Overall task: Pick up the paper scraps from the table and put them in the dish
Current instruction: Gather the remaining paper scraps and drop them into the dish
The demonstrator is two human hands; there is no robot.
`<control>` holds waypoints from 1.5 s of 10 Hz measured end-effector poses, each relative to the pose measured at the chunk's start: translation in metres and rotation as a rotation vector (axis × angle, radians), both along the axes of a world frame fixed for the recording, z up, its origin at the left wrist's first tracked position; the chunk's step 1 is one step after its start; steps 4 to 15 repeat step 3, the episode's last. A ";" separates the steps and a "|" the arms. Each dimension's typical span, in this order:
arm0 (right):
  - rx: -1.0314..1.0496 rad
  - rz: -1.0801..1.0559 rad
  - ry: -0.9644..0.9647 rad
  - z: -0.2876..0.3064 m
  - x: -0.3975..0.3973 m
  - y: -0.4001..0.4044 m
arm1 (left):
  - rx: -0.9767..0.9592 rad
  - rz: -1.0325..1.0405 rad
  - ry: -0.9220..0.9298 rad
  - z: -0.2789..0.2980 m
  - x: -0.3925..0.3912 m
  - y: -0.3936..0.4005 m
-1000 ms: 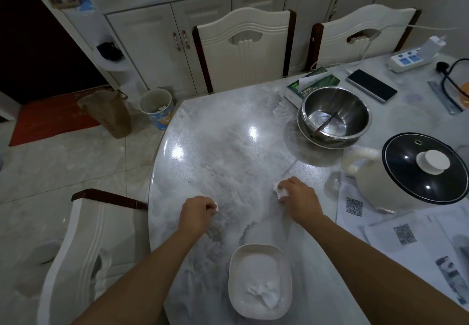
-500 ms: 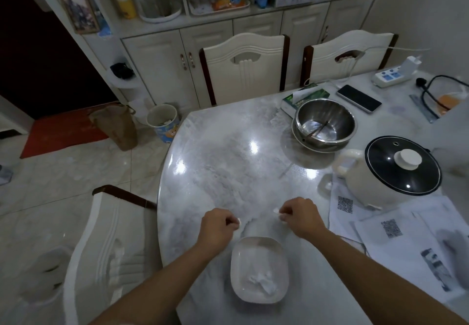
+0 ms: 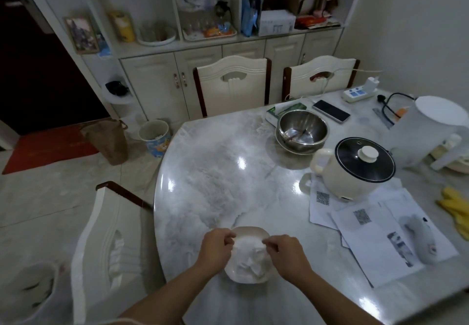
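A white dish (image 3: 250, 230) sits on the marble table (image 3: 228, 172) near its front edge, with crumpled white paper scraps (image 3: 252, 261) piled inside. My left hand (image 3: 217, 247) hovers over the dish's left rim, thumb and forefinger pinched together. Over the right rim, my right hand (image 3: 288, 251) is pinched the same way. The two sets of fingertips point at each other above the dish. No scrap stands out between either hand's fingers against the white dish, so I cannot say whether they hold any.
To the right lie printed sheets (image 3: 368, 228) and a cream electric pot (image 3: 355, 169) with a black lid. A steel bowl (image 3: 302, 131), phone (image 3: 331, 114), power strip (image 3: 357, 93) and white kettle (image 3: 426, 131) sit further back. A white chair (image 3: 106, 235) stands left of the table.
Both hands came back from the middle of the table toward me and now hang over the dish. The pile of scraps in the dish looks larger than before.
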State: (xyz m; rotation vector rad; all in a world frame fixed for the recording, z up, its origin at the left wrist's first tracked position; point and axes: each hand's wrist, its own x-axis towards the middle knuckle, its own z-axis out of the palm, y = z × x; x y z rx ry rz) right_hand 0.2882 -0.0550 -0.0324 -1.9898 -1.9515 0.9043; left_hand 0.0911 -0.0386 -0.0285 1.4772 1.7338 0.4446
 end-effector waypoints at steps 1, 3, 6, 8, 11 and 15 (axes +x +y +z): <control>0.040 -0.032 -0.005 0.009 0.001 -0.005 | -0.011 -0.003 -0.049 0.008 -0.004 0.000; -0.048 -0.033 -0.035 0.038 -0.002 -0.016 | -0.077 -0.047 -0.077 0.030 -0.020 -0.017; -0.048 -0.033 -0.035 0.038 -0.002 -0.016 | -0.077 -0.047 -0.077 0.030 -0.020 -0.017; -0.048 -0.033 -0.035 0.038 -0.002 -0.016 | -0.077 -0.047 -0.077 0.030 -0.020 -0.017; -0.048 -0.033 -0.035 0.038 -0.002 -0.016 | -0.077 -0.047 -0.077 0.030 -0.020 -0.017; -0.048 -0.033 -0.035 0.038 -0.002 -0.016 | -0.077 -0.047 -0.077 0.030 -0.020 -0.017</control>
